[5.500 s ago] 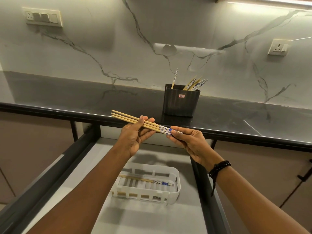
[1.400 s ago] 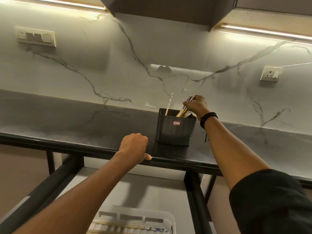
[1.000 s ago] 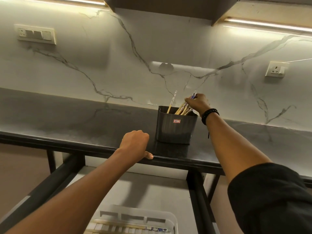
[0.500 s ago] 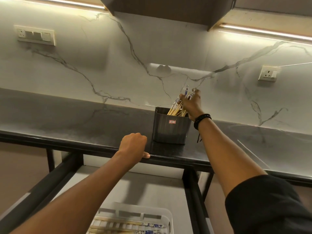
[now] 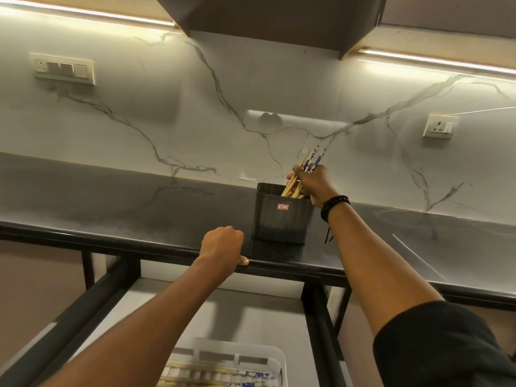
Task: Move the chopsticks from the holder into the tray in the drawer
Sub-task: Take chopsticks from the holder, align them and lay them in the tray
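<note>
chopsticks (image 5: 306, 170) are sitting half in the holder (image 5: 282, 219) at the far side of the desk (image 5: 134, 208), leaning right, patterned tops poking above the right hand (image 5: 315, 183). that hand is gripping a bundle, arm stretching far, probably to lift them together. left hand (image 5: 223, 244) is clutching the near desk edge, likely bracing. tray (image 5: 237, 348) in the drawer (image 5: 259, 317) is holding others.

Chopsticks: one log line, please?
right grip: holds blue-tipped wooden chopsticks in black ribbed holder | left grip: clasps dark counter edge | white slotted tray: partly filled
</note>
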`<state>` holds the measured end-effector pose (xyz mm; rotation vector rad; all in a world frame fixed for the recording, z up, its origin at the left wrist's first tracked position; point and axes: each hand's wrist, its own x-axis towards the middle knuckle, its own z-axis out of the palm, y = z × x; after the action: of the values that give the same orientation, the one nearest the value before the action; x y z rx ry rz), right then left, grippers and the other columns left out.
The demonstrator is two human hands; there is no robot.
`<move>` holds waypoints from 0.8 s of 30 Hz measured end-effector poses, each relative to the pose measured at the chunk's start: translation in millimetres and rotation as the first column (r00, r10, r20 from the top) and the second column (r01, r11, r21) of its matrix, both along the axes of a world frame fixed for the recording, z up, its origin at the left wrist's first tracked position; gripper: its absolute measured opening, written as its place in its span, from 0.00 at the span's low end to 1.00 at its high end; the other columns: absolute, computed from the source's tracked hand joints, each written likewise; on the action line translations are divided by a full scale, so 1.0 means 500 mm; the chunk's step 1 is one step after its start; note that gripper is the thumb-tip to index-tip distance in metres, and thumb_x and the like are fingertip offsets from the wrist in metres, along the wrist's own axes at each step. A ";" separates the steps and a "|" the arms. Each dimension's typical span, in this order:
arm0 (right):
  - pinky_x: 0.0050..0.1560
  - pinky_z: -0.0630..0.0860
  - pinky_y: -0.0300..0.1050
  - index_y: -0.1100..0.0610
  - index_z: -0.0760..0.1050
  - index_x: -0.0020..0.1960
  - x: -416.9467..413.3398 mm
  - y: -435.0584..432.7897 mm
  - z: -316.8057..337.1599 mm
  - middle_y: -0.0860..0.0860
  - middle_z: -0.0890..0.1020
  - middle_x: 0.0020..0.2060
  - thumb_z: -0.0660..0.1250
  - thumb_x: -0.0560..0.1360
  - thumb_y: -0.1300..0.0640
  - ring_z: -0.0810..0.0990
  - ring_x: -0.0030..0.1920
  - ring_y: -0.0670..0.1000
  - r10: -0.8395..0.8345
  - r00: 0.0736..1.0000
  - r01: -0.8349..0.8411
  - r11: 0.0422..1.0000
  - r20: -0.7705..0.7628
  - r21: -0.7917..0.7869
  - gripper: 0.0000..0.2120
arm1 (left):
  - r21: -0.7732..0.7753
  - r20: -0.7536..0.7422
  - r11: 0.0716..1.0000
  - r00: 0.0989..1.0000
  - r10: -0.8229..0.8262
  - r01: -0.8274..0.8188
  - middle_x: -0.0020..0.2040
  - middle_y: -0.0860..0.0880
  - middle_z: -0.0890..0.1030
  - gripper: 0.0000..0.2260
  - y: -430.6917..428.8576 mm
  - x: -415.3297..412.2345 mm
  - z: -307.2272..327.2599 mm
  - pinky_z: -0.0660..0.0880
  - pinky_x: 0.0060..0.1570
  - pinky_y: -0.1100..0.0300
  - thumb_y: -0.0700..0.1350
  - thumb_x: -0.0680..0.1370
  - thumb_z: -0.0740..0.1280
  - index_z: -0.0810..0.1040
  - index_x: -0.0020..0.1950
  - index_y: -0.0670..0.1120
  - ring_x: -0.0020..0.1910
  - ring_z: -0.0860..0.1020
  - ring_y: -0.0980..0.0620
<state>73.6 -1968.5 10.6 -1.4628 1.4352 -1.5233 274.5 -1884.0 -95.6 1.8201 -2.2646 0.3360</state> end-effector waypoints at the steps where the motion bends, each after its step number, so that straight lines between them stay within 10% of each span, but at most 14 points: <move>1: 0.48 0.83 0.53 0.64 0.74 0.60 -0.002 0.006 0.006 0.60 0.84 0.52 0.64 0.81 0.58 0.85 0.50 0.59 0.002 1.000 -0.001 1.000 0.015 -0.015 0.12 | 0.002 -0.003 1.000 1.000 0.002 -0.002 0.38 0.50 0.74 0.19 0.002 -0.001 0.000 0.70 0.41 0.60 0.59 0.75 0.68 0.77 0.51 0.43 0.38 0.73 0.53; 24: 0.71 0.69 0.59 0.58 0.71 0.70 -0.010 0.126 0.031 0.57 0.76 0.67 0.62 0.82 0.58 0.73 0.68 0.58 0.089 0.980 -0.079 0.995 0.180 -0.062 0.17 | 0.049 -0.115 0.999 0.993 0.012 -0.006 0.39 0.51 0.74 0.17 0.040 0.018 -0.015 0.71 0.40 0.61 0.60 0.76 0.66 0.74 0.49 0.45 0.39 0.73 0.54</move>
<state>68.6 -1905.5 26.2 -1.3583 1.2185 -1.6095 283.7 -1864.0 -102.9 1.8237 -2.2058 0.1735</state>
